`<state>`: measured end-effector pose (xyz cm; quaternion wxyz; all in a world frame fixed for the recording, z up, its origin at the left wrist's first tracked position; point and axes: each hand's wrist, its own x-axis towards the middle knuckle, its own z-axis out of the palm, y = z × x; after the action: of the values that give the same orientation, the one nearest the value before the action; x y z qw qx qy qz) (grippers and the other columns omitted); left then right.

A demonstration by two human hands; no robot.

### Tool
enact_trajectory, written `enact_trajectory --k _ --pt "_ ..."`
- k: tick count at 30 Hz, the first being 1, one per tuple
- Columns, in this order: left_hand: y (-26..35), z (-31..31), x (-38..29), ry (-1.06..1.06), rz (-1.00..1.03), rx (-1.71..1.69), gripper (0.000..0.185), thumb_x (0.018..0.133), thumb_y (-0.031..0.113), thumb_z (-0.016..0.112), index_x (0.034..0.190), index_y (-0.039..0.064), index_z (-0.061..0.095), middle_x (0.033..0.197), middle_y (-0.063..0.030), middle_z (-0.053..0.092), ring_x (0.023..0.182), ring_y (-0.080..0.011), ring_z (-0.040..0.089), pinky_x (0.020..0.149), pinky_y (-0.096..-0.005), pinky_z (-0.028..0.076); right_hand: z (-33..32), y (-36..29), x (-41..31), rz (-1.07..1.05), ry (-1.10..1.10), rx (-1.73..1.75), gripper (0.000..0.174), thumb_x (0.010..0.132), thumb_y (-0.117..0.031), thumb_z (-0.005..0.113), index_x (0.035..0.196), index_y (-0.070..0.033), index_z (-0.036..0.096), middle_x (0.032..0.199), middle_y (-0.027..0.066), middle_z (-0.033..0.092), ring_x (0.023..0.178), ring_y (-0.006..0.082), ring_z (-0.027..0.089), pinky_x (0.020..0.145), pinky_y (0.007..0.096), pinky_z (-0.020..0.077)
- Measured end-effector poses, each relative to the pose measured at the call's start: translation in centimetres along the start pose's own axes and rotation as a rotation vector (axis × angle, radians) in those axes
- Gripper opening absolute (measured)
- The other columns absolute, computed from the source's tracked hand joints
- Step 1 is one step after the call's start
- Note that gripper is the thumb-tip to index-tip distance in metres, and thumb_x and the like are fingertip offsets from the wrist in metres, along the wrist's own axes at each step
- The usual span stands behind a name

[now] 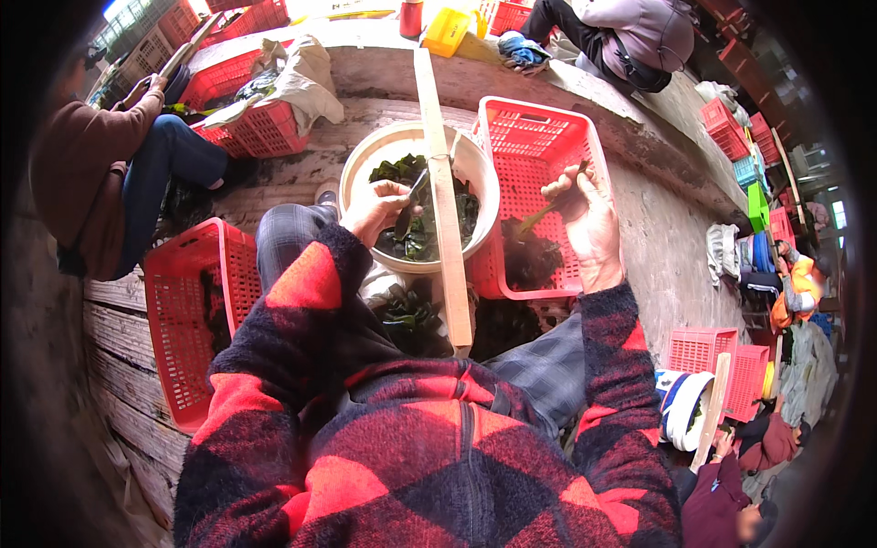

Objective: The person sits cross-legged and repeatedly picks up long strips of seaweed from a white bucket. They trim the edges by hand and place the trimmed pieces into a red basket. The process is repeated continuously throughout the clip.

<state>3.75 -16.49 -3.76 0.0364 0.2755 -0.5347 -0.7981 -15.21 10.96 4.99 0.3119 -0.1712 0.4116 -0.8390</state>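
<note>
My left hand (375,211) is over a white plastic bucket (351,179), pinching a dark strip of seaweed (404,220). A thin pale edge glints by its fingertips; I cannot tell whether it is a blade or wet seaweed. Cut dark-green seaweed (449,229) lies in the bucket. A long wooden board (438,147) crosses the bucket, with a thin tie around it near the rim. My right hand (593,222) grips an olive seaweed stalk (538,218) above a red plastic crate (524,161). Dark, frilly seaweed (531,255) shows below that stalk, inside the crate.
Another red crate (188,322) stands by my left leg. Dark seaweed (409,320) lies between my knees. A person (89,171) sits at the left near a crate with a sack (305,82). A yellow container (447,31) stands on the ledge; several people work at the right.
</note>
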Motion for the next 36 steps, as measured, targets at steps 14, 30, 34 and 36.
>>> enact_trajectory --k 14,30,34,36 --pt "-1.1 17.2 -4.8 -0.620 -0.477 -0.393 0.062 0.096 0.057 0.044 0.121 0.002 0.058 0.123 -0.0204 0.060 0.112 -0.0308 0.060 0.095 -0.0452 0.047 6.3 -2.6 -7.4 -0.195 0.045 -0.013 0.019 0.101 -0.015 0.045 0.105 -0.003 0.059 0.085 0.0072 0.059 0.087 0.0233 0.060 0.093 0.0451 0.0472" --pt "-2.0 16.4 -5.2 -0.438 -0.159 -0.327 0.024 0.088 0.014 0.067 0.107 0.003 0.058 0.104 -0.0068 0.064 0.099 -0.0168 0.063 0.089 -0.0347 0.050 2.8 1.3 -9.1 -0.191 0.209 -0.655 0.019 0.100 -0.009 0.045 0.098 -0.001 0.063 0.094 0.0033 0.065 0.082 0.0100 0.057 0.080 0.0260 0.0464" --pt "-1.3 15.6 -5.1 -0.410 0.119 0.049 0.026 0.083 0.002 0.065 0.107 0.000 0.056 0.102 -0.0057 0.062 0.091 -0.0154 0.062 0.083 -0.0288 0.050 2.8 2.6 -6.5 -0.058 0.037 -0.912 0.019 0.099 -0.012 0.047 0.094 0.001 0.061 0.086 0.0062 0.065 0.080 0.0115 0.058 0.072 0.0282 0.0467" --pt "-0.7 15.0 -5.4 -0.275 0.329 0.381 0.024 0.078 0.000 0.062 0.101 -0.001 0.057 0.098 -0.0087 0.062 0.088 -0.0178 0.061 0.080 -0.0297 0.050 2.6 3.2 -6.1 -0.019 0.011 -1.131 0.021 0.097 -0.017 0.049 0.093 0.001 0.058 0.080 0.0051 0.062 0.076 0.0116 0.056 0.068 0.0301 0.0449"
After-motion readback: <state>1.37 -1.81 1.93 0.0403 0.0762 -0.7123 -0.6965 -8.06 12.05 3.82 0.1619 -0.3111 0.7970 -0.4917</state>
